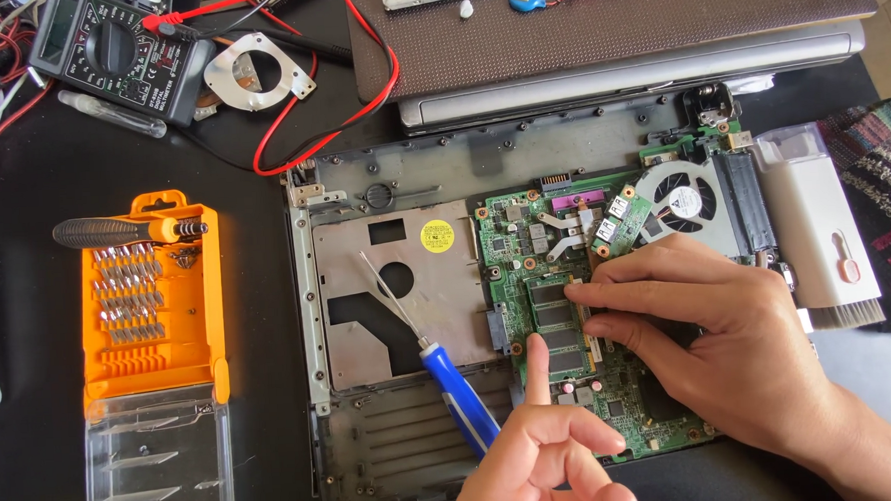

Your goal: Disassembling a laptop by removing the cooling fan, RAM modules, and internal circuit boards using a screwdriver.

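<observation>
The opened laptop chassis (394, 438) lies under both hands, its green motherboard (511, 268) filling the side beneath the right hand (730, 338), with the cooling fan (679, 205) just beyond that hand's knuckles. The right hand lies flat on the board, fingers narrow and extended, their tips touching the far edge of the memory modules (557, 326); it grips nothing. The left hand (540, 462) sits nearer the body, loosely curled, its index finger raised so the tip meets the modules' near edge; it too holds nothing. A blue-handled screwdriver (451, 385) rests on the metal plate just outside the left hand, untouched, and an orange bit case (152, 303) lies well apart on that same side. To do this well, I judge the pressure should stay on the module's edges and side clips, even from both hands, never on the chips. Fingers should keep off the neighbouring connectors, and the module should lift at a shallow tilt rather than being pried.
</observation>
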